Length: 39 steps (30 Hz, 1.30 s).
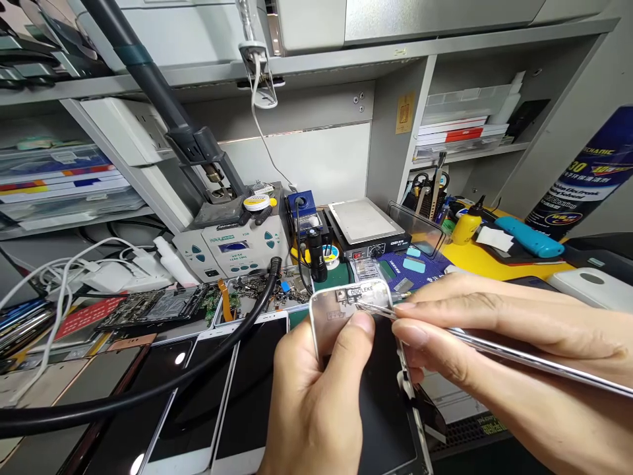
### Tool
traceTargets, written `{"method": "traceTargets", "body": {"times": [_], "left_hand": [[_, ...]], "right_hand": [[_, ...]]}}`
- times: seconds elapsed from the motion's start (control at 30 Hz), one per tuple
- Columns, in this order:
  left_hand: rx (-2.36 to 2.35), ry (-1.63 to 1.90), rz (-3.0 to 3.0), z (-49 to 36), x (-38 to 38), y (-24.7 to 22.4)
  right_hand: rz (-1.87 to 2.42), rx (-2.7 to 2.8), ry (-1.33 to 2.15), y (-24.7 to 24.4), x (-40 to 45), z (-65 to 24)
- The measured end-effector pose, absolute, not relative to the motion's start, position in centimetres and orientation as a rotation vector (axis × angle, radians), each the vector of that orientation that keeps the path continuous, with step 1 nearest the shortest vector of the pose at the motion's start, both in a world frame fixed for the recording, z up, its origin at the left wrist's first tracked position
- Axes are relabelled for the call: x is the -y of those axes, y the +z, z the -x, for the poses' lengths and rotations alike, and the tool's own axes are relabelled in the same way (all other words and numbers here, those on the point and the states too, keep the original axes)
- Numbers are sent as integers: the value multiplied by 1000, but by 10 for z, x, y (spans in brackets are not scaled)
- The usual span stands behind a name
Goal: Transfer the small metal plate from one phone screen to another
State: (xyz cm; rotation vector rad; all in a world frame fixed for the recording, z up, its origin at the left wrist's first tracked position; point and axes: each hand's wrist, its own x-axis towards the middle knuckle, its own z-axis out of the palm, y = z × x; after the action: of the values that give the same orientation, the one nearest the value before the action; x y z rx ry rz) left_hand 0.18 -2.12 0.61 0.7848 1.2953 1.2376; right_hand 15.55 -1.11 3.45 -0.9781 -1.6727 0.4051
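Head view: grey shelving [395, 158] backs a cluttered bench [519, 270], left fingers [349, 346] gripping a phone frame [388, 402], right fingers [415, 334] a metal tool [514, 354].

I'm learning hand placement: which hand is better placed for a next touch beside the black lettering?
Probably the right hand: it holds a slim metal tool reaching close to the lettering. The left hand is occupied holding the pale panel.

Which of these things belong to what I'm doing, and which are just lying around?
In hand:
- opened phone, in your left hand
- metal tool, in your right hand

Apparently just around:
- white phones
- flashlight
- yellow bottle
- spray can
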Motion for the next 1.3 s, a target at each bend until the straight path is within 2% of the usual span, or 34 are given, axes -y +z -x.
{"method": "traceTargets", "body": {"times": [0.4,0.63,0.87,1.3], "left_hand": [[-1328,1238,-847,0,22,9],[-1303,1322,-776,-6,21,11],[-1279,1281,-724,-4,22,11],[-1223,1243,-763,-1,20,17]], "right_hand": [[970,1672,458,38,9,-155],[927,1412,883,33,6,-164],[1024,1598,526,37,7,-161],[937,1707,812,37,4,-168]]}}
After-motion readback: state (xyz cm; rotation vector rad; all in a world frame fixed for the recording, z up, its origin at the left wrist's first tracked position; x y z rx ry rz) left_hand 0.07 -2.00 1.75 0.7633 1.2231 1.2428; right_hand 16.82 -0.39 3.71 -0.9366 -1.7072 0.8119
